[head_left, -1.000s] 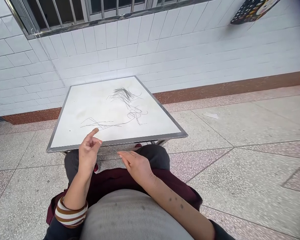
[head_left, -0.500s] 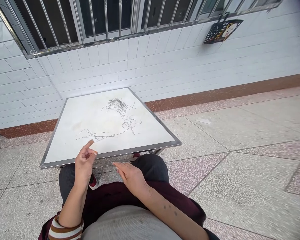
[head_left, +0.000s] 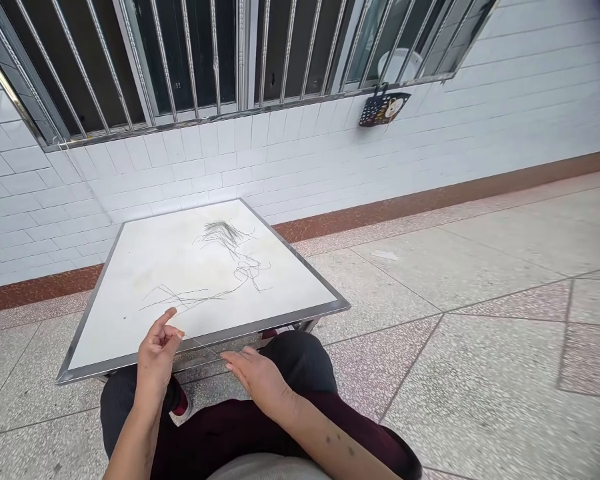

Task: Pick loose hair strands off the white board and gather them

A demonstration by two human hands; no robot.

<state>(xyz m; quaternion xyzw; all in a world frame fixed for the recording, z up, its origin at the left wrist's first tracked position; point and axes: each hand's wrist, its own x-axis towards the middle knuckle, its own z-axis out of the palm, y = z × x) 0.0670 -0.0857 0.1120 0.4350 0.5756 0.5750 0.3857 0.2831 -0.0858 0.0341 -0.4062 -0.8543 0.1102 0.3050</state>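
Holding one thin hair (head_left: 203,347) stretched just in front of the desk (head_left: 130,280).
Pinching it in the left hand (head_left: 157,347); cannot tell the grip of the right hand (head_left: 257,375).

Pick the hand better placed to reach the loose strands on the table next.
Left, probably: the left hand is at the table edge, nearest the loose strands, though pinching a thin strand; the right hand sits lower, over the lap.
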